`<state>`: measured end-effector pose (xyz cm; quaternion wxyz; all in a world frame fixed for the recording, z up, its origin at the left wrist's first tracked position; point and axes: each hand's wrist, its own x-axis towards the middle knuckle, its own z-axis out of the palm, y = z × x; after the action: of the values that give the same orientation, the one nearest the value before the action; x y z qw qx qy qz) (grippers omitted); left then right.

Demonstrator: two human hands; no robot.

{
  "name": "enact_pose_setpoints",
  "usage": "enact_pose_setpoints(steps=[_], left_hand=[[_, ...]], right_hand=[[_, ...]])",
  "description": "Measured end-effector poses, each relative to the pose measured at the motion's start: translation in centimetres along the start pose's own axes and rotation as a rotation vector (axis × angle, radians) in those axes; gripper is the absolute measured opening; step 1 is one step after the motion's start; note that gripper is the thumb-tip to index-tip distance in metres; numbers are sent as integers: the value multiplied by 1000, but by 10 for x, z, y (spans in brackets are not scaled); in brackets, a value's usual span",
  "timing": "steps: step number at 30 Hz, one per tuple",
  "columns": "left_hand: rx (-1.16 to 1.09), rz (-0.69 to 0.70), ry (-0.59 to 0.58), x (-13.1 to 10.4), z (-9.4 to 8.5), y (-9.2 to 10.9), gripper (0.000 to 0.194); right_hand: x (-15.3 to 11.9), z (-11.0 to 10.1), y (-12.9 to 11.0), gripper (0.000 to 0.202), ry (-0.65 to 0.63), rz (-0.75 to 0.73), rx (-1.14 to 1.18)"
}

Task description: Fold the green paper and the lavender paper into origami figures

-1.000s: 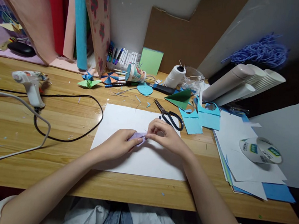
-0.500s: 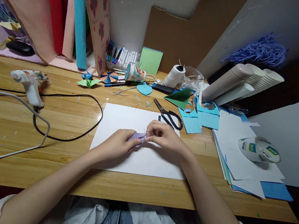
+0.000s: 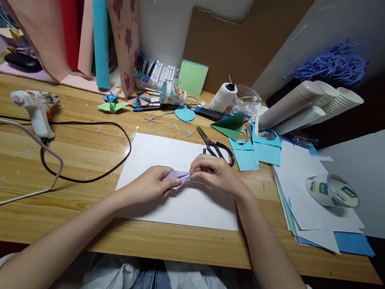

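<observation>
A small piece of folded purple paper (image 3: 174,176) is held between my two hands, over a white sheet (image 3: 149,153) on the wooden table. My left hand (image 3: 155,184) pinches its left part, thumb on top and fingers beneath. At its right tip, the thumb and fingers of my right hand (image 3: 215,174) close on the paper's edge. The fold under the fingers is partly hidden. Just beyond my right hand lie black-handled scissors (image 3: 216,146), across the sheet's upper edge.
A white glue gun (image 3: 36,110) with its black cable lies at left. Markers (image 3: 162,73), a white thread spool (image 3: 223,97) and a green folded paper (image 3: 229,125) line the back. On the right, a tape roll (image 3: 332,190) sits on stacked paper (image 3: 319,219).
My right hand has shifted slightly right along the purple paper, and more of the paper shows between my hands. My left hand keeps its hold. The view has moved slightly.
</observation>
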<state>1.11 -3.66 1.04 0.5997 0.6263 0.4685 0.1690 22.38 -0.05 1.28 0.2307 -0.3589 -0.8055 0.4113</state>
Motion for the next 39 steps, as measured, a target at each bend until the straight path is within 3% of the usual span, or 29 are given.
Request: enact_pose_setpoints(steps=[11,15,22,29,39], left_hand=[[555,99,187,0,2,-7,32],[437,69,207,2,2,-7,36],[197,47,180,3,1,-3,36],[213,57,201,3,2,-5,37],[423,96,259,2,2,-6,34]], right_hand=[[-1,4,5,8,29,2,-237],[0,4,7,2,63,8,-210],[0,3,10,10,95,33,-53],[3,9,9,12,150,96,62],[5,20,12,18,167,269,389]])
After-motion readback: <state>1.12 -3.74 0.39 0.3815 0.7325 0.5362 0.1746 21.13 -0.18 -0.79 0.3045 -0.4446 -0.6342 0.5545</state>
